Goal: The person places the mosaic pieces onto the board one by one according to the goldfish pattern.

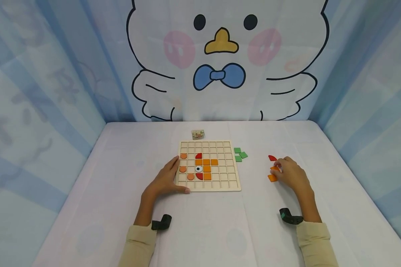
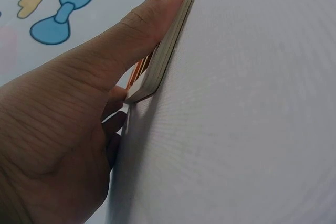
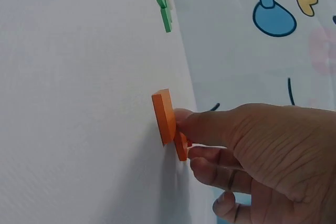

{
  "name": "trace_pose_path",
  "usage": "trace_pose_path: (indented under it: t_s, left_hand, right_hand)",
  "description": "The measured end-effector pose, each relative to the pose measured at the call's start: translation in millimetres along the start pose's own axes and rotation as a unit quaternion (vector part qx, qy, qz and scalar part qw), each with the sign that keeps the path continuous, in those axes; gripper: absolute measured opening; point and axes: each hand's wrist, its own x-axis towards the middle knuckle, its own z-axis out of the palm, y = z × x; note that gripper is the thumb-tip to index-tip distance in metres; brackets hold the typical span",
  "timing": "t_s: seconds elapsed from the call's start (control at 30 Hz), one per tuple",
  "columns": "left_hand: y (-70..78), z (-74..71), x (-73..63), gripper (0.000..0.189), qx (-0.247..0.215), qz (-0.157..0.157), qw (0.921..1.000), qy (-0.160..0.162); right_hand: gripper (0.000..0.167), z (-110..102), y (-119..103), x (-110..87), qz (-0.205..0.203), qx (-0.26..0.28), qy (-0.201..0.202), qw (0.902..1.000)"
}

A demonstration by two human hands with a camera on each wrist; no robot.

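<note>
The left hand (image 1: pixel 166 178) braces the near-left corner of the wooden board (image 1: pixel 222 184) between thumb and fingers; the right hand (image 1: pixel 292 175) pinches an orange tile (image 3: pixel 181 148) at the tabletop (image 1: pixel 214 230), right of the board. The tile looks light, stiff and smooth, best taken by opposite edges. A second orange tile (image 1: pixel 272 178) lies just nearer, a red piece (image 1: pixel 272 158) beyond.

Looks bright and evenly lit in the head view, with pale, diffuse light across the bench (image 1: pixel 204 230) and a hazy curtain (image 1: pixel 30 74) at far left. Appears greyer in both wrist views, with deep shade on the left fingers (image 2: pixel 113 123) and soft-edged shadows below the orange pieces (image 3: pixel 164 116).
</note>
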Motion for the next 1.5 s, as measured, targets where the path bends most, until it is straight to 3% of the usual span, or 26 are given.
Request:
trace_pose_path:
  t_s: [0.27,0.57,1.17,1.5]
  left_hand:
    - [1.0,0.0,-1.0,0.128,-0.002,0.005,1.0,0.003]
    - [2.4,-0.1,-1.2,0.129,-0.002,0.006,1.0,0.007]
    - [-1.9,3.1,2.1,0.129,-0.003,0.012,0.9999,0.004]
    - [-2.2,2.2,1.1,0.131,0.0,0.009,0.9999,0.005]
  right_hand:
    - [0.027,3,3,0.9,-0.012,0.04,-0.009,0.9991]
    - [0.029,1,2,-0.6,0.013,0.022,0.003,0.9997]
    - [0.035,9,6,6.3,-0.026,-0.008,0.011,0.9996]
    - [0.03,10,-12,18.4,-0.053,0.002,0.003,0.9986]
